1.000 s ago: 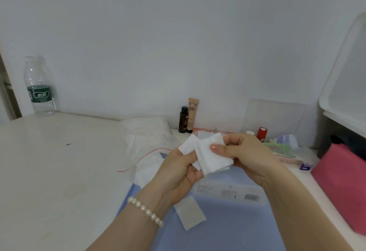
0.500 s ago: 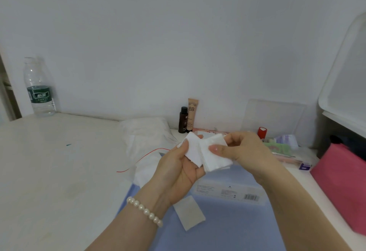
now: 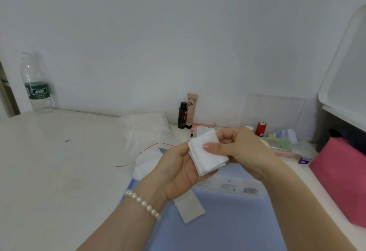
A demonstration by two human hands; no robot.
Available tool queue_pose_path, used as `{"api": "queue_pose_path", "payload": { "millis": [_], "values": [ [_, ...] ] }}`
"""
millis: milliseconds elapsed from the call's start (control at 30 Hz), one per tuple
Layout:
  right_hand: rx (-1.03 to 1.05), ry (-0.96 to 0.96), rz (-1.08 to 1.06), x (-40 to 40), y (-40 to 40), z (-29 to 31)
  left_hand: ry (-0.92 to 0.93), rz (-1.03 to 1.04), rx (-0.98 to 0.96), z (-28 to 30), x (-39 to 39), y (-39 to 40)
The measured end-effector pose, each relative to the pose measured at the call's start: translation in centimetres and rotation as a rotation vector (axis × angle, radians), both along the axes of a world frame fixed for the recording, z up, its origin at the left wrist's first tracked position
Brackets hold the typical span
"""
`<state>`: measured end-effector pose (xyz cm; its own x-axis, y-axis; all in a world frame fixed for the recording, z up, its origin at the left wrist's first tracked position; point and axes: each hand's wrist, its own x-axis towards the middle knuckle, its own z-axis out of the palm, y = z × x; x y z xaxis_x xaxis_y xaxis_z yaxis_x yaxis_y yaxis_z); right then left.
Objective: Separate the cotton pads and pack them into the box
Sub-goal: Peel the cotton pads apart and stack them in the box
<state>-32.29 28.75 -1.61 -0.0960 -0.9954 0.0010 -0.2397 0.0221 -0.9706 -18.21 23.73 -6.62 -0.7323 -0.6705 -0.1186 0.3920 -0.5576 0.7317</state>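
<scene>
A pale desk (image 3: 59,171) meets a white wall; a water bottle (image 3: 36,84) stands far left. Both the left hand (image 3: 178,171) and right hand (image 3: 237,149) grasp the cotton pads (image 3: 206,155) above a clear box (image 3: 233,188)

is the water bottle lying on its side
No, the water bottle stands upright at the far left of the table, against the wall.
</scene>
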Motion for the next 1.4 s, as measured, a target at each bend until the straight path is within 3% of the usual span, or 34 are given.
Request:
{"api": "queue_pose_path", "payload": {
  "millis": [333, 500, 633, 700, 767, 900, 1033, 1233, 1400],
  "values": [
    [-0.063, 0.185, -0.085, 1.1, -0.2, -0.4, -0.045, -0.037, -0.045, 0.3, 0.5, -0.4],
    [-0.233, 0.628, -0.266, 2.2, 0.3, 0.1, -0.115, 0.019, -0.229, 1.7, 1.6, 0.2],
    [-0.305, 0.405, -0.158, 2.9, 1.2, 1.1, -0.102, 0.041, -0.275, 2.6, 3.7, 0.3],
    [-0.288, 0.405, -0.151, 2.8, 1.4, 1.4, -0.123, 0.067, -0.266, 2.5, 4.5, 0.4],
    [-0.178, 0.531, -0.122, 2.6, 1.4, 1.2, -0.153, 0.088, -0.246, 2.3, 5.2, 0.3],
    [0.326, 0.940, 0.112, 3.8, 1.5, -1.1, -0.223, 0.095, -0.313, 2.4, 5.9, 0.4],
    [0.372, 1.182, 0.093, 5.9, 1.5, -5.1, -0.235, 0.126, -0.287, 2.2, 5.7, 0.5],
    [0.424, 1.162, 0.198, 6.5, 1.6, -6.3, -0.140, 0.121, -0.220, 2.0, 5.2, 0.8],
    [0.259, 0.866, 0.215, 4.5, 3.2, -2.8, -0.102, 0.221, -0.213, 1.7, 5.0, 0.5]
  ]
}}
